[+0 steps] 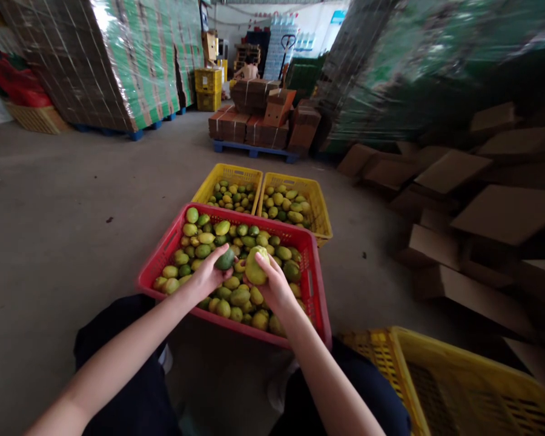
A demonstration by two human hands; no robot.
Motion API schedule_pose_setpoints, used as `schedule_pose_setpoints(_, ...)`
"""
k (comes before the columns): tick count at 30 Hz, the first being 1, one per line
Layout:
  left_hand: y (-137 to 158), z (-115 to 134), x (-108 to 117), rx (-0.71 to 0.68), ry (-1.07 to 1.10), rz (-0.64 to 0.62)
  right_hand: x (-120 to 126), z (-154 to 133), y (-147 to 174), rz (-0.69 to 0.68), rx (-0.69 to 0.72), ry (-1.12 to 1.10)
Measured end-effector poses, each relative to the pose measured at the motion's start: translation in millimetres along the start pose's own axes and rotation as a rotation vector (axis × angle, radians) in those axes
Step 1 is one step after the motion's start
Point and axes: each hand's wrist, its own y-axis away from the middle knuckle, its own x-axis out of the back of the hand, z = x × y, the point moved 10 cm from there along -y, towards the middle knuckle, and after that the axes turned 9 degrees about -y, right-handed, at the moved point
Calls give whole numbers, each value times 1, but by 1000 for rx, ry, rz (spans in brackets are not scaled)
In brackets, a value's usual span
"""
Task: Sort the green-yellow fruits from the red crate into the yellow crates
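A red plastic crate [319, 297] full of green and yellow-green lemons sits in front of my knees. Above its middle, my left hand [208, 272] is closed around a dark green lemon [225, 260]. Beside it, my right hand [275, 283] grips a larger, knobbly yellow-green lemon [255, 267]. The two held fruits are close together but apart. My fingers hide part of each one. Loose lemons [240, 297] lie beneath both hands, filling the crate.
Two yellow crates [321, 212] with more lemons stand just beyond the red one. Another yellow crate [397, 369] is at my lower right. Cardboard boxes [454, 172] lie heaped on the right. Farther off are a blue pallet [254, 149] with cartons and a person [248, 69].
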Motion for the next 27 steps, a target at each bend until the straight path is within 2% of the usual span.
schedule_pose_setpoints(4,-1,-7,4,134,93,30,-1,-1,-1,-20,-43,-59)
schedule_pose_setpoints(7,-2,-5,10,111,100,69,4,3,-4,26,-93,-87)
schedule_pose_setpoints(13,2,-12,13,146,41,56,12,15,-8,128,-152,-136)
schedule_pose_setpoints(20,9,-6,35,138,107,226,13,21,-3,175,-205,-188)
schedule_pose_setpoints(24,6,-8,45,124,79,216,18,29,-4,246,-278,-281)
schedule_pose_setpoints(27,5,-13,46,121,116,201,18,38,-7,239,-319,-319)
